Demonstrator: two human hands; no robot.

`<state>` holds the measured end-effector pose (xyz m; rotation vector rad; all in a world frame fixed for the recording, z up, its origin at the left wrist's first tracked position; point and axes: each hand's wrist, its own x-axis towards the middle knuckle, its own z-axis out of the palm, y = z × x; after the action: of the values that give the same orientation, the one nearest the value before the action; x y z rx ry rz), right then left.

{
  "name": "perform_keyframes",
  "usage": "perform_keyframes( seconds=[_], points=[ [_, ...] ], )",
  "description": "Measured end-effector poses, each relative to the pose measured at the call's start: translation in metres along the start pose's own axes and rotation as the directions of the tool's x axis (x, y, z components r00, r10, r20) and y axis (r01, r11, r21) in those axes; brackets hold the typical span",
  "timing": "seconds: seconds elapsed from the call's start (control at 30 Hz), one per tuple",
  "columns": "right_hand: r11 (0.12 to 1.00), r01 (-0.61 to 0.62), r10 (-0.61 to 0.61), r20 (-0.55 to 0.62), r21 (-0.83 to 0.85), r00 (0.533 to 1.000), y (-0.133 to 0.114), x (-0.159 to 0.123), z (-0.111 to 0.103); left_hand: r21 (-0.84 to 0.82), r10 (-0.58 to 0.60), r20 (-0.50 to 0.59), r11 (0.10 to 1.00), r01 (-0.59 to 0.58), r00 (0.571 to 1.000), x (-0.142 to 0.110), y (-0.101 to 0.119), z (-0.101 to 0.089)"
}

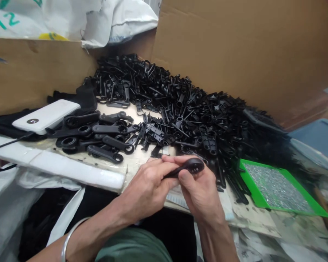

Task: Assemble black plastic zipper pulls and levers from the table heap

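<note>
Both hands meet at the near table edge around one black plastic handle [190,166]. My left hand [149,189] is closed on its narrow end. My right hand [200,189] pinches the rounded end, thumb pressed on top. Just beyond the hands lies a big heap of black plastic parts [186,109]. To the left, several assembled black handles [104,140] lie in a loose group.
A green tray of small silvery screws [276,185] sits at the right. A white power bank [46,115] with a cable lies at the left. Cardboard walls [235,47] stand behind the heap. White sacks [71,18] are at the back left. A white foam strip [60,165] runs along the front edge.
</note>
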<state>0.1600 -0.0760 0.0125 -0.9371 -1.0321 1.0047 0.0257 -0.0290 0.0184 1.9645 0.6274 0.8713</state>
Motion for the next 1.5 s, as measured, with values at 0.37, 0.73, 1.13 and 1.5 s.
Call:
perform_keyframes(
  seconds=[0.37, 0.73, 1.13, 1.5],
  points=[
    [0.97, -0.076, 0.078, 0.004, 0.232, 0.997, 0.011, 0.0, -0.001, -0.025, -0.019, 0.037, 0.999, 0.02, 0.999, 0.002, -0.004, 0.002],
    [0.984, -0.149, 0.158, -0.098, 0.095, 0.983, 0.002, -0.003, -0.013, -0.051, -0.085, 0.079, 0.995, 0.089, 0.993, 0.004, -0.002, -0.002],
    [0.999, -0.031, 0.026, -0.108, -0.045, 0.994, 0.015, -0.006, -0.012, -0.073, -0.123, 0.07, 0.989, 0.128, 0.99, 0.003, -0.009, 0.002],
    [0.959, -0.139, 0.101, -0.163, -0.246, 0.981, 0.015, -0.011, -0.014, -0.103, -0.109, 0.13, 0.987, 0.123, 0.985, -0.005, -0.012, 0.004]
  ],
)
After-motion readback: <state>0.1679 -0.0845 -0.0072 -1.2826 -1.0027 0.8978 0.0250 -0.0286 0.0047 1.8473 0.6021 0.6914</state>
